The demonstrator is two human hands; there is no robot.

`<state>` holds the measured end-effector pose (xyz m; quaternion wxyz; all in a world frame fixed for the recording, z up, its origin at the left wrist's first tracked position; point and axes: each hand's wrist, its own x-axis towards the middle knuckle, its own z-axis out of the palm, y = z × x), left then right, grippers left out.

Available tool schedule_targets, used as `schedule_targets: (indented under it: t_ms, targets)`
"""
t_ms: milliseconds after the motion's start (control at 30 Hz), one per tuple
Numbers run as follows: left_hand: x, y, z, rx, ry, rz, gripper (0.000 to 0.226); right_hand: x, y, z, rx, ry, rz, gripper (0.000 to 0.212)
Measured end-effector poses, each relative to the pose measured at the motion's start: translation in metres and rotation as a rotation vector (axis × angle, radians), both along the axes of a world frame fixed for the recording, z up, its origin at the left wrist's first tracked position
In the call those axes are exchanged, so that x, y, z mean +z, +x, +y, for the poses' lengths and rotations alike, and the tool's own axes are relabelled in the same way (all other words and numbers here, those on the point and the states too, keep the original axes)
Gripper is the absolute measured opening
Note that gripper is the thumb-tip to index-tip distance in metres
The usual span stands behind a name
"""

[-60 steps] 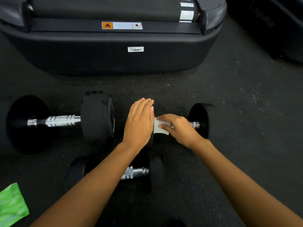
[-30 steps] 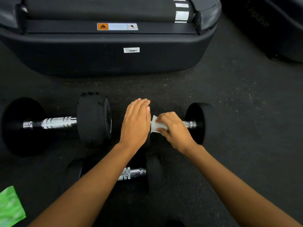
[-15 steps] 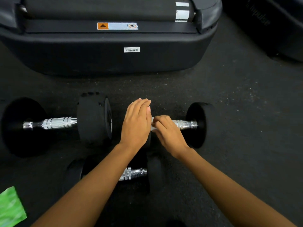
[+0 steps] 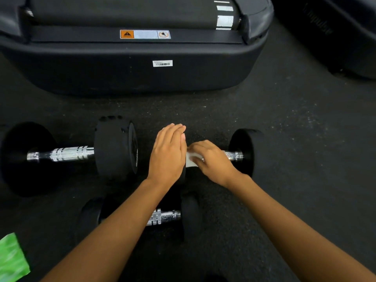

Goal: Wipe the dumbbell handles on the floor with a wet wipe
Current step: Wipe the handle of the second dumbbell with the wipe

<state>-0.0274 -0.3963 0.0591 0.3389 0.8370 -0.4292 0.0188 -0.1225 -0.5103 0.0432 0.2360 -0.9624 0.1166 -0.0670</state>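
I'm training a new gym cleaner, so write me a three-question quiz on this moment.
1. Fill in: the green packet lies at the bottom ___ of the view.
2. True or false: the left hand holds the wet wipe.
3. What is the right hand wiping? A) a kettlebell's horn B) the right dumbbell's handle C) a barbell's sleeve

Key: 1. left. 2. False: the left hand lies flat with straight fingers, and the right hand grips the wet wipe. 3. B.
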Motion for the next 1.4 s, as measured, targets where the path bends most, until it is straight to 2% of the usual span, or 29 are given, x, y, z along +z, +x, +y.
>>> schedule_targets:
  t_ms: [100, 167, 267, 433, 500, 600, 700, 800, 933, 1033, 1167, 1300, 1400]
  targets:
    - [-0.001, 0.0, 0.0, 0.006, 0.009, -0.012, 0.049, -0.006, -0.012, 0.009, 0.005, -0.037, -0.104, 0.024]
    - [-0.002, 0.0, -0.001, 0.005, 0.008, -0.013, 0.049, -0.006, -0.008, 0.01, -0.037, 0.005, -0.082, 0.025]
    - [-0.001, 0.0, -0.001, 0.007, 0.01, 0.003, 0.051, 0.0, 0.003, 0.005, -0.073, 0.113, 0.054, 0.03]
    - [0.001, 0.0, 0.001, -0.012, 0.014, -0.002, 0.052, 0.018, 0.015, -0.019, -0.065, 0.263, 0.407, 0.033]
    - [0.001, 0.0, 0.001, -0.008, 0.01, 0.002, 0.051, 0.021, 0.021, -0.02, -0.064, 0.273, 0.455, 0.032]
    - [0.0, 0.001, -0.001, -0.006, 0.008, 0.006, 0.052, 0.013, 0.019, -0.011, -0.053, 0.182, 0.303, 0.026]
    - [0.0, 0.001, -0.001, -0.004, 0.015, 0.015, 0.054, 0.004, 0.002, -0.004, -0.028, 0.091, 0.122, 0.03]
    - [0.001, 0.001, 0.0, -0.007, 0.019, 0.012, 0.054, 0.0, -0.014, -0.009, -0.002, 0.031, 0.041, 0.031]
    - [0.0, 0.0, -0.001, 0.001, 0.012, 0.008, 0.051, 0.004, -0.016, -0.021, -0.072, 0.138, 0.108, 0.032]
    - [-0.001, 0.001, -0.002, 0.001, -0.004, 0.003, 0.05, 0.004, -0.006, -0.012, -0.07, 0.065, 0.124, 0.033]
    - [0.0, 0.001, -0.001, 0.005, -0.001, -0.012, 0.049, -0.004, -0.011, 0.0, -0.003, 0.007, 0.043, 0.032]
    - [-0.002, 0.0, 0.0, 0.008, -0.009, -0.02, 0.047, -0.002, -0.029, -0.014, -0.045, 0.044, 0.011, 0.03]
    - [-0.002, 0.0, -0.002, 0.012, -0.014, -0.02, 0.046, 0.002, -0.027, -0.013, -0.137, 0.093, 0.057, 0.033]
